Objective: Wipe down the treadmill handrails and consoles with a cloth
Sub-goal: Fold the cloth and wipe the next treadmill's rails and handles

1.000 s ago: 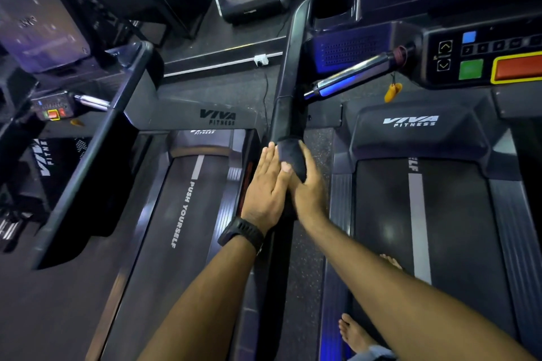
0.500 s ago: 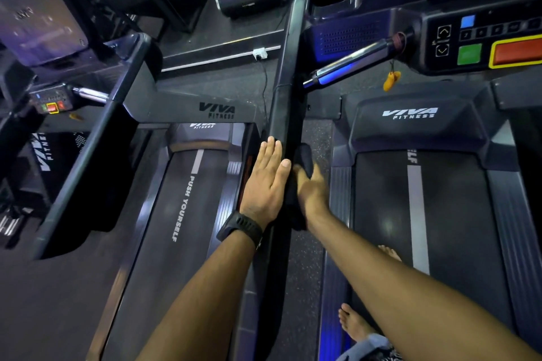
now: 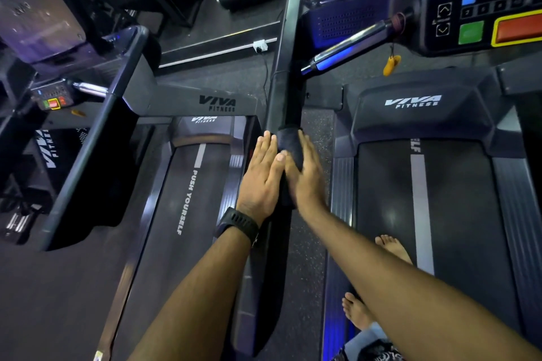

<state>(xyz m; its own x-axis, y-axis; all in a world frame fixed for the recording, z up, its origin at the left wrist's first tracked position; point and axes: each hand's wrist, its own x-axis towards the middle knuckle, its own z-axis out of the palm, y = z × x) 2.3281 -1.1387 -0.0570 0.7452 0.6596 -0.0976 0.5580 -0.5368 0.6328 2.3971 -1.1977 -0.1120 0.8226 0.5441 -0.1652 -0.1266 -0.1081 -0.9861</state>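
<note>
So the cloth (image 3: 289,142) is a small dark one, pretty much the same black as the handrail (image 3: 286,82), and it's draped over the top of that rail about halfway along its length. It hugs the rail snugly, with a bit hanging down the near side between the two hands.

The left hand (image 3: 261,179) is flat, fingers straight and together, laid against the left side of the rail just beside the cloth, with the thumb tip touching the cloth's edge. It isn't gripping anything. There's a black watch (image 3: 239,224) on that wrist. The right hand (image 3: 309,182) is a bit blurry, but its fingers look stretched out along the right side of the cloth, pressing it onto the rail rather than curling round it. Both arms reach forward, nearly straight.

The console (image 3: 440,17) sits far right, with a green button (image 3: 470,32) and a red button (image 3: 519,28). On the left there's a belt (image 3: 187,214) that reads PUSH YOURSELF.
</note>
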